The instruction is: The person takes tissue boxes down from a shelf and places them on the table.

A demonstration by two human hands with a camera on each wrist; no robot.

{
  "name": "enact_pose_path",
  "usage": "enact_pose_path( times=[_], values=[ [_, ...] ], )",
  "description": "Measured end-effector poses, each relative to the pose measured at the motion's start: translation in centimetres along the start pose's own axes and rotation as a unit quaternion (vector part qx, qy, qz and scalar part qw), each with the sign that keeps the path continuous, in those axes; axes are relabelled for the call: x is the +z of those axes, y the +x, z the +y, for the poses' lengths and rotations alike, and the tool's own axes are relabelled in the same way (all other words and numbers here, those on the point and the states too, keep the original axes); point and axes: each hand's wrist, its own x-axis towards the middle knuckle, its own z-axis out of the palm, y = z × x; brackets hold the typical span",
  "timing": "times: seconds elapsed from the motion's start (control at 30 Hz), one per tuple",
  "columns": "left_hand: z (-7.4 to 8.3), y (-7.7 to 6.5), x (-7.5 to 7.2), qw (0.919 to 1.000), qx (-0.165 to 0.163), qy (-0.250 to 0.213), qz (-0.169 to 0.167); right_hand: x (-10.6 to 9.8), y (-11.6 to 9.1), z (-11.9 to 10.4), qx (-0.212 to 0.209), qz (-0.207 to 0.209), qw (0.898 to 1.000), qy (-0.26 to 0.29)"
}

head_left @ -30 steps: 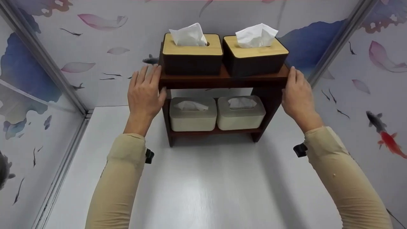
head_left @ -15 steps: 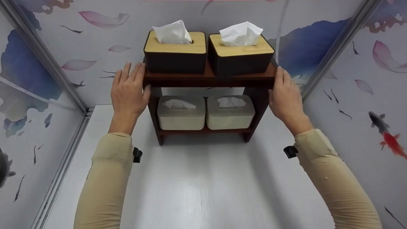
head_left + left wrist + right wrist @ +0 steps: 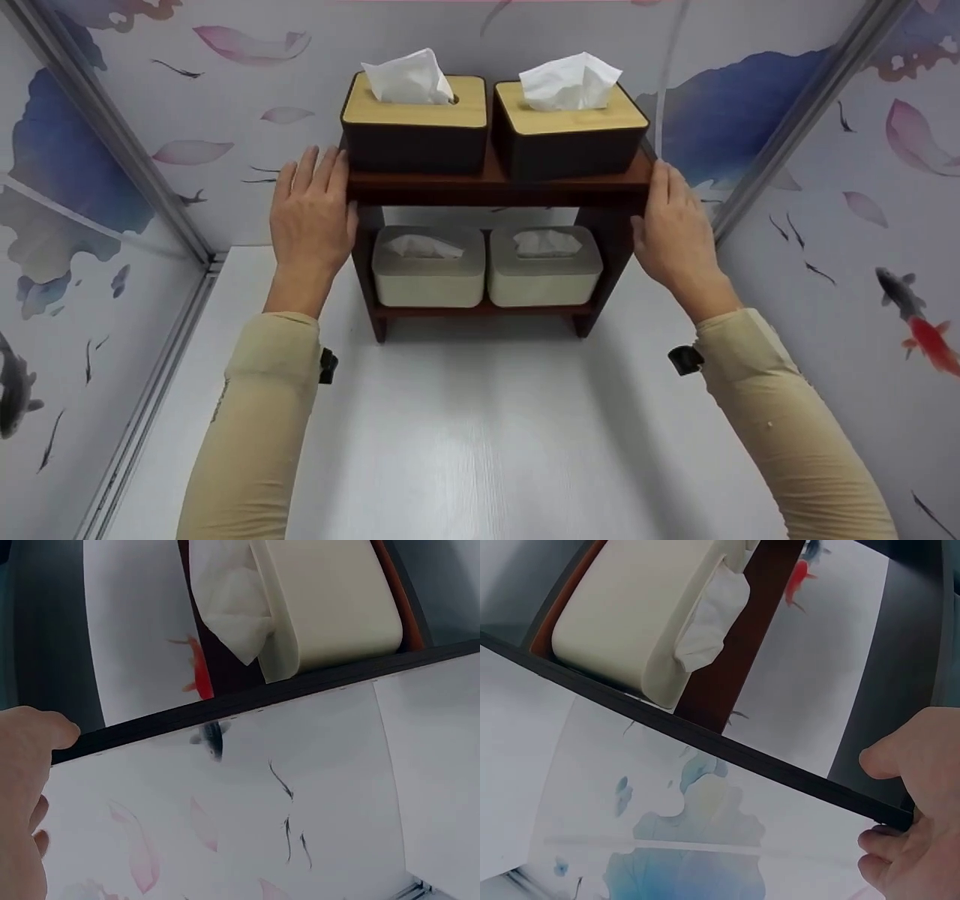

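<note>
Shifting leftward relative to the printed back wall [image 3: 247,82] within the last second, the brown rack [image 3: 495,195] stands upright on the white surface [image 3: 450,450]; over the latest half second its movement is slight. In this judgement, the sideways adjustment is close to rest. The left hand [image 3: 311,225] grips the rack's upper left side panel, fingers extended along the outside, thumb inside, parted only by the panel. The right hand [image 3: 679,232] grips the upper right side panel likewise. Neither holds anything else.

Load: a left dark tissue box [image 3: 416,148] and a right dark tissue box [image 3: 574,156] on the top board; a left cream box [image 3: 429,291] and a right cream box [image 3: 546,289] on the lower shelf. All four keep their places. The upper pair appear unfastened; a jolt could slide them.

Obstructions: the left wall [image 3: 82,300] and right wall [image 3: 817,315] stand apart from the rack. Contact with the back wall cannot be determined.
</note>
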Motion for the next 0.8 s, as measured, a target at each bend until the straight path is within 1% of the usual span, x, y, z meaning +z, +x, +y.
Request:
enact_pose_path(
  times=[0.1, 0.2, 0.27, 0.4, 0.43, 0.5, 0.6, 0.67, 0.7, 0.8],
  values=[
    [0.2, 0.1, -0.2, 0.9996, -0.002, 0.026, -0.006, -0.1, 0.1, 0.0, -0.004, -0.005, 1.000, -0.002],
    [0.3, 0.1, -0.4, 0.9994, -0.004, 0.036, -0.003, -0.4, 0.2, 0.1, -0.012, -0.016, 1.000, -0.006],
    [0.4, 0.2, -0.5, 0.9992, -0.004, 0.040, 0.003, -1.0, 0.3, 0.1, -0.012, -0.036, 0.999, -0.010],
    [0.6, 0.3, -0.5, 0.9986, -0.005, 0.048, 0.022, -2.7, 0.8, -0.1, 0.000, -0.087, 0.996, -0.013],
    [0.6, 0.3, -0.4, 0.9984, -0.005, 0.050, 0.027, -3.2, 0.9, -0.2, 0.003, -0.091, 0.996, -0.010],
    [0.8, 0.4, -0.4, 0.9978, -0.005, 0.056, 0.035, -4.0, 1.3, -0.4, 0.006, -0.074, 0.997, 0.003],
    [1.1, 0.3, -0.3, 0.9968, -0.002, 0.062, 0.052, -5.2, 2.1, -0.8, -0.001, -0.020, 0.999, 0.032],
    [1.2, 0.3, -0.3, 0.9960, 0.000, 0.067, 0.060, -6.0, 2.8, -1.1, -0.010, 0.002, 0.999, 0.042],
    [1.3, 0.3, -0.3, 0.9956, 0.000, 0.068, 0.064, -6.4, 3.2, -1.2, -0.016, 0.003, 0.999, 0.042],
    [1.5, 0.4, -0.3, 0.9946, 0.004, 0.071, 0.076, -7.4, 4.4, -1.7, -0.030, -0.023, 0.999, 0.030]
  ],
)
